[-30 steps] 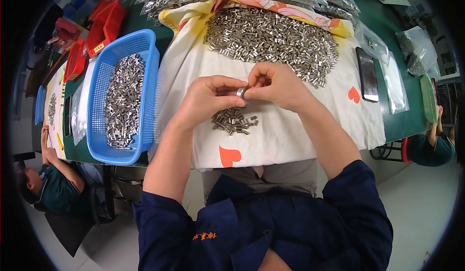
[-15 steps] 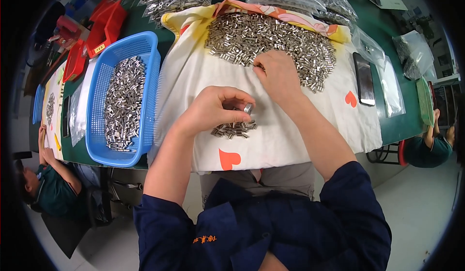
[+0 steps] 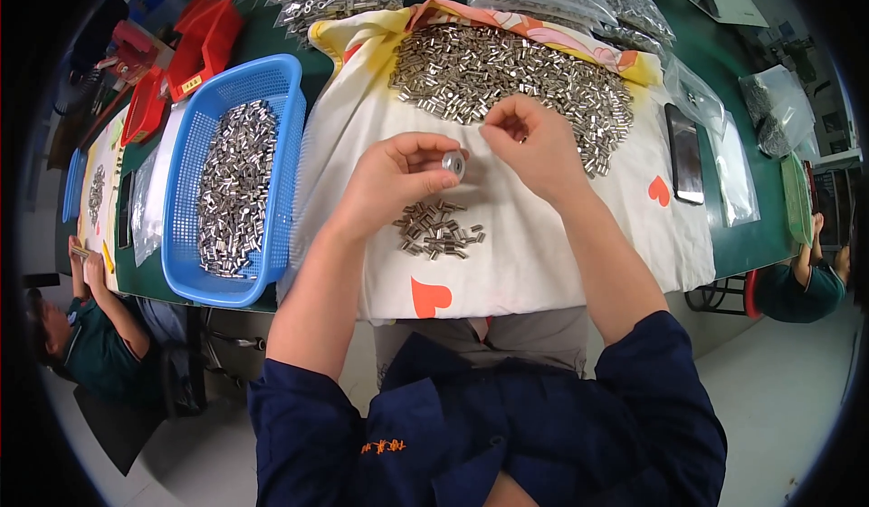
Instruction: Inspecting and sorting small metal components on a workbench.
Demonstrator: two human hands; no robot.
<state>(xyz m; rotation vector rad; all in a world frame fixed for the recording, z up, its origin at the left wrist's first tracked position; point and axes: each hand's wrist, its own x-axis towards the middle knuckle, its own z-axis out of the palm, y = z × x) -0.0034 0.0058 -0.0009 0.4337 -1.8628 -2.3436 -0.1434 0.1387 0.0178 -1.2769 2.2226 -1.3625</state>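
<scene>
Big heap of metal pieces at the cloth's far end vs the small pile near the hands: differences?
The big heap is far larger and spreads wide across the far end of the cloth; the small pile is a compact cluster just below the left hand. Both hold small silvery cylindrical pieces.

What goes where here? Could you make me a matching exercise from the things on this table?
Things:
1. small silver metal ring
2. blue plastic basket
3. black flat phone
4. small heap of silver metal sleeves

Places:
A. on the cloth's right side
B. pinched in the left hand
C. left of the cloth
D. on the cloth below the hands

Pairs: 1-B, 2-C, 3-A, 4-D
</scene>
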